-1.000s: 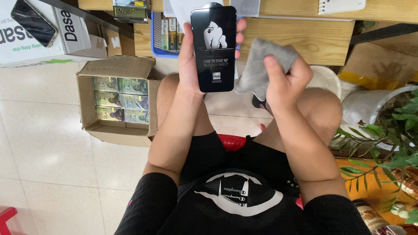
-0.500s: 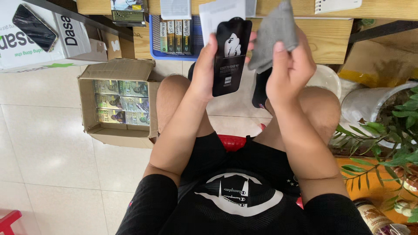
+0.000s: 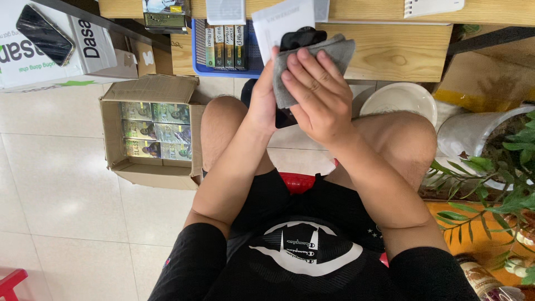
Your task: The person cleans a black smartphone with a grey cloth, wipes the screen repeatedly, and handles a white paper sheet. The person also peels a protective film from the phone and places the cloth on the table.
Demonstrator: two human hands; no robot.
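The step in hand looks like wiping: the right hand (image 3: pixel 315 95) presses a folded grey cloth (image 3: pixel 312 61) flat against a black, glossy phone-shaped slab (image 3: pixel 298 42), fingers spread over the cloth, while the left hand (image 3: pixel 262 97) grips the slab from its left edge and holds it up above the knees, in front of the wooden desk edge (image 3: pixel 384 33). The next move, as I judge it, calls for steady pressure and a firm left-hand hold so the slab does not slip. On the floor to the left, an open brown cardboard box (image 3: pixel 150 131) holds rows of flat green printed packets; a blue plastic basket (image 3: pixel 223 56) under the desk holds upright slim boxes.
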